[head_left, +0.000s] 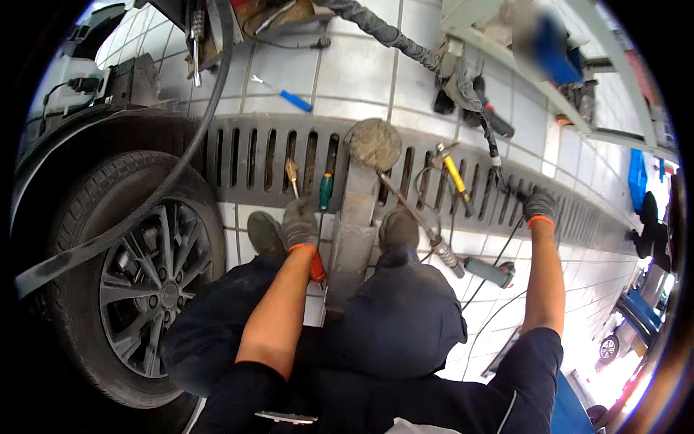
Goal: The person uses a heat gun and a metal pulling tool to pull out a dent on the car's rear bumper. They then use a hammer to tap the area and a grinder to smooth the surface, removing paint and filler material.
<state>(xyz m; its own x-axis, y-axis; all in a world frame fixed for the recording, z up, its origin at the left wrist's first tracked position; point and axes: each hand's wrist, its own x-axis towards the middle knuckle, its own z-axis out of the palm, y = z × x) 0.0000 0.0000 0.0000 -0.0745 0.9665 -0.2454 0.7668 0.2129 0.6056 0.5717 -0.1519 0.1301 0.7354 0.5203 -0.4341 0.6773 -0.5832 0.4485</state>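
Your left hand (300, 226), in a grey glove with an orange cuff, is down over the edge of the floor grate (238, 163), its fingers curled shut around a tool with a thin metal shaft (293, 177) that sticks up just beyond your knuckles. A green-handled screwdriver (326, 189) lies on the grate just to the right of those fingers, close but apart from them. An orange-red handle (316, 267) shows right below your wrist; you cannot tell whether it belongs to the tool you grip.

Your right hand (539, 205), gloved the same way, is stretched far out to the right, fingers closed on a black cable (494, 155) that runs up from them toward the wrapped bundle of wires overhead. A yellow-handled hammer (455, 176) lies on the grate to the left of these fingers, well apart. Nearer your knees, a long ratchet bar (423, 224) rests slanted between your two hands, beside the grey jack post with its round pad (373, 145). A blue-handled screwdriver (289, 96) lies on the tiles far beyond your left fingers. The car wheel (144, 278) stands to their left
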